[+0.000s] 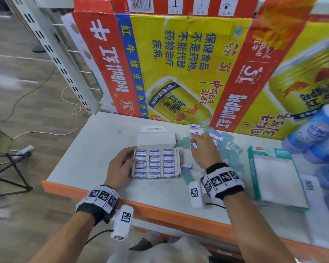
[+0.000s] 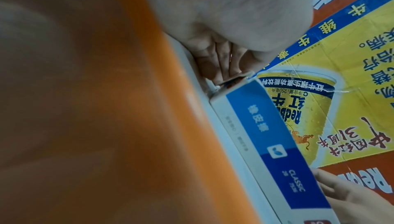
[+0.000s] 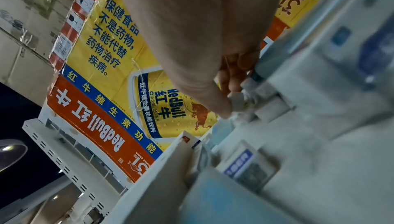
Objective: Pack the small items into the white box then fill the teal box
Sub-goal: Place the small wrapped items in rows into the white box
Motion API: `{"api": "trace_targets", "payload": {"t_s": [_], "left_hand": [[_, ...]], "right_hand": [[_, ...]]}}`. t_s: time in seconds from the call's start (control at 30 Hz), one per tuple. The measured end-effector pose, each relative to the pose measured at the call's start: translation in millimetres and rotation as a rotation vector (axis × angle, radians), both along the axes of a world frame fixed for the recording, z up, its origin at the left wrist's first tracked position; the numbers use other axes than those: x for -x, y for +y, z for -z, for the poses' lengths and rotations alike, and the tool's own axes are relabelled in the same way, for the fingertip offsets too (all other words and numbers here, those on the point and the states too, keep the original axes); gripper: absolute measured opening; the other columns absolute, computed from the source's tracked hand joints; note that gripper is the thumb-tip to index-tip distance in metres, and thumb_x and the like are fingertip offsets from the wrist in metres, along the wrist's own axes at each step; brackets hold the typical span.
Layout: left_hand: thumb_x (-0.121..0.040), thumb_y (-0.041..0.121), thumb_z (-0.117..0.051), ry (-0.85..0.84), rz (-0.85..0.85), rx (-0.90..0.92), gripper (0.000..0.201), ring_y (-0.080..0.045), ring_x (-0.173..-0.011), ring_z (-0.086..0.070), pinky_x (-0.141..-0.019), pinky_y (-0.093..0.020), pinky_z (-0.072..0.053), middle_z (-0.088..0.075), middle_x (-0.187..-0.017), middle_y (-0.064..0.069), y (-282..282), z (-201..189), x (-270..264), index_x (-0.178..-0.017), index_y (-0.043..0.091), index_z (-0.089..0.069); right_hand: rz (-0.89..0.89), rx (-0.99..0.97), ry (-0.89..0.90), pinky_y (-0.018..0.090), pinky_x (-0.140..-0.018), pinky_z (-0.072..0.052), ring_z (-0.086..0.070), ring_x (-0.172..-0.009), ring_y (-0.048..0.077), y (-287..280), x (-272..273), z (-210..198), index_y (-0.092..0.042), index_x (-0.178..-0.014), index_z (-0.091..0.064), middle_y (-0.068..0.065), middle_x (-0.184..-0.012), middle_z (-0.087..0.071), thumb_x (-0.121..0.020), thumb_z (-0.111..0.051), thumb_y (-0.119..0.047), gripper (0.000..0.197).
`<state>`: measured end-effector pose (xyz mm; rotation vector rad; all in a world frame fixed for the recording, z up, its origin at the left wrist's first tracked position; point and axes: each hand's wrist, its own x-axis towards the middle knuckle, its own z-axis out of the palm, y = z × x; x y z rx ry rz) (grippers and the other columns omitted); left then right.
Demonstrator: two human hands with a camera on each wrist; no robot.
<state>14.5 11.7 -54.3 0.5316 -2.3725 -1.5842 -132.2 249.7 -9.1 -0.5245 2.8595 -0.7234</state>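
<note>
Left hand (image 1: 122,164), fingers pressed together, rests against the white box (image 1: 156,138). Right hand (image 1: 203,149) pinches 1 small eraser (image 1: 193,145).

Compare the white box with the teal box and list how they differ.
The white box holds rows of small items; the teal box shows none. The left hand touches the white box; no hand touches the teal box. The white box lies left of the teal box. Both lie on the table.

Matt card white box (image 1: 156,141); glossy printed carton (image 1: 179,63) (clear tape); 2 cloth wristbands (image 1: 101,198).
</note>
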Motion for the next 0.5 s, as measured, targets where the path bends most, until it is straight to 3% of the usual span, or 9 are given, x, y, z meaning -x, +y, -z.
{"api": "trace_targets", "payload": {"t_s": [0.1,0.23,0.33,0.4,0.5], "left_hand": [[-0.078,0.027,-0.046,0.000,0.001,-0.006,0.040,0.001,-0.094,-0.061,-0.070,-0.007,-0.045,-0.067,-0.104,0.012,1,1,1,-0.114,0.028,-0.061],[-0.079,0.029,-0.046,-0.007,0.015,-0.006,0.039,0.001,-0.096,-0.061,-0.079,-0.022,-0.049,-0.067,-0.106,0.014,-2,2,0,-0.116,0.028,-0.060],[-0.081,0.030,-0.045,-0.014,0.030,-0.002,0.040,-0.005,-0.099,-0.061,-0.085,-0.034,-0.053,-0.066,-0.109,0.010,-2,2,-1,-0.118,0.026,-0.059],[-0.082,0.031,-0.045,-0.013,0.039,0.009,0.040,-0.001,-0.099,-0.060,-0.087,-0.035,-0.052,-0.065,-0.110,0.012,-4,2,-1,-0.119,0.025,-0.058],[-0.083,0.031,-0.045,0.004,0.054,0.033,0.040,0.002,-0.099,-0.058,-0.089,-0.035,-0.051,-0.064,-0.111,0.012,-6,2,-1,-0.120,0.025,-0.058]], "right_hand": [[0.015,-0.066,-0.016,0.036,-0.094,-0.039,-0.046,-0.115,0.030,-4,1,-1,-0.017,-0.123,-0.053,0.013,-0.118,-0.048,-0.086,-0.051,-0.002,0.040],[0.023,-0.071,-0.060,0.038,-0.096,-0.040,-0.046,-0.116,0.033,-7,-1,-6,-0.021,-0.134,-0.048,0.016,-0.120,-0.046,-0.086,-0.049,-0.004,0.050],[0.107,0.096,-0.067,0.031,-0.088,-0.043,-0.053,-0.085,0.017,-10,-5,-14,-0.018,-0.121,-0.056,0.010,-0.112,-0.045,-0.088,-0.053,-0.009,0.035],[0.170,0.240,-0.046,0.028,-0.077,-0.043,-0.049,-0.070,0.006,-15,-12,-18,-0.016,-0.107,-0.058,0.006,-0.100,-0.047,-0.084,-0.063,-0.012,0.024],[0.205,0.468,-0.106,0.032,-0.068,-0.048,-0.057,-0.070,0.020,-25,-34,-19,-0.012,-0.086,-0.058,0.012,-0.089,-0.058,-0.079,-0.072,-0.018,0.017]]}}
